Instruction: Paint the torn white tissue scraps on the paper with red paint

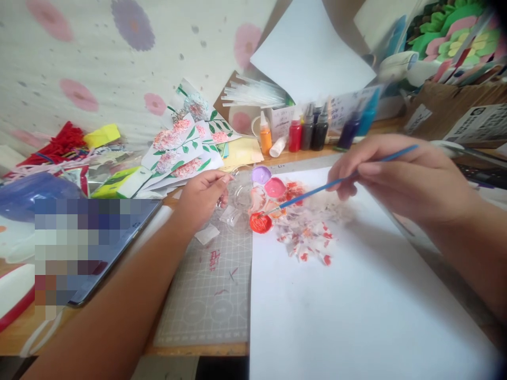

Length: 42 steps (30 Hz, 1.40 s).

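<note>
My right hand [380, 174] is closed around a blue paintbrush [312, 191], held at a slant. Its bristles reach down into the red paint [260, 222] in one well of a clear plastic palette [241, 194]. Other wells hold purple paint [261, 174], pink paint [274, 187] and some orange. With fingers pinched, my left hand [204, 199] grips the palette's left edge. Under the brush, crumpled white tissue [307, 237] dabbed with red, grey and purple lies on a large white sheet of paper [336, 311].
Paint bottles [295, 134] stand in a row at the back. Painted flower pictures [186, 142] lean behind my left hand. A tablet [119, 248] lies at left, beside the cutting mat [202, 295]. A cardboard box [455, 108] with pens stands at back right.
</note>
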Tool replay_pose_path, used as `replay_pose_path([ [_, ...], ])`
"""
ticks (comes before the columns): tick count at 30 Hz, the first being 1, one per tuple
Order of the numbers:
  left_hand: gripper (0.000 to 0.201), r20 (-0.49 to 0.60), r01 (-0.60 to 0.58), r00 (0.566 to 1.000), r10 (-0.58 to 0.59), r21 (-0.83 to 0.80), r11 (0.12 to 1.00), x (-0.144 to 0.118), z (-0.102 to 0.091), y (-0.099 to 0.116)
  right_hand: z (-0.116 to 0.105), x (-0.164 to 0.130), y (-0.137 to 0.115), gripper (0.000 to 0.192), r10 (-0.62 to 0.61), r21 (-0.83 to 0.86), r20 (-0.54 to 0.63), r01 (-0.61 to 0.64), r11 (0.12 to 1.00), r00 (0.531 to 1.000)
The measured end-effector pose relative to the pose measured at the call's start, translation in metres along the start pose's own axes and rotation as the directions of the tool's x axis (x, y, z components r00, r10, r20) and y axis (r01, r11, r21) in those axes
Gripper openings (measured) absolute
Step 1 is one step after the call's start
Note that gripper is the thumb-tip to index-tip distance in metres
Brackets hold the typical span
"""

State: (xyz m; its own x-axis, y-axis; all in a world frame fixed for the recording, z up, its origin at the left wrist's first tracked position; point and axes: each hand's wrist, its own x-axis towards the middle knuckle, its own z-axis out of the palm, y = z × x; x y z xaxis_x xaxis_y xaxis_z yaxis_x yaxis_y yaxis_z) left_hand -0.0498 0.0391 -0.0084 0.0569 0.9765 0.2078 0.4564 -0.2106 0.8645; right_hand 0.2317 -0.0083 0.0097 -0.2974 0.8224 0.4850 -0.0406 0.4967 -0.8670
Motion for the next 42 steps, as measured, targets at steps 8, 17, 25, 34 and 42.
replay_pose_path([
  [8,0.017,0.046,-0.005,0.999,0.006,-0.025,1.0,0.0,-0.001,-0.001,0.0,0.003,0.001,0.012,0.009,0.049,-0.135,-0.003,0.999,0.991],
  [17,0.019,0.048,-0.013,0.999,0.015,-0.035,0.999,-0.004,-0.002,0.003,0.0,0.011,0.001,0.01,0.062,0.103,-0.334,-0.029,0.994,0.94],
  [25,0.016,0.039,-0.024,0.999,0.025,-0.029,0.999,-0.006,-0.001,0.01,-0.007,0.015,-0.005,0.009,0.036,0.051,-0.523,-0.011,0.999,0.851],
  [34,0.018,0.051,-0.06,0.997,0.061,-0.024,0.998,-0.006,-0.001,0.006,0.003,0.01,0.005,0.009,0.1,0.119,-0.375,-0.06,0.991,0.922],
  [42,0.019,0.116,-0.05,0.992,0.059,-0.081,0.996,-0.014,0.007,0.014,0.001,0.008,0.004,0.007,0.118,0.141,-0.292,-0.079,0.987,0.949],
])
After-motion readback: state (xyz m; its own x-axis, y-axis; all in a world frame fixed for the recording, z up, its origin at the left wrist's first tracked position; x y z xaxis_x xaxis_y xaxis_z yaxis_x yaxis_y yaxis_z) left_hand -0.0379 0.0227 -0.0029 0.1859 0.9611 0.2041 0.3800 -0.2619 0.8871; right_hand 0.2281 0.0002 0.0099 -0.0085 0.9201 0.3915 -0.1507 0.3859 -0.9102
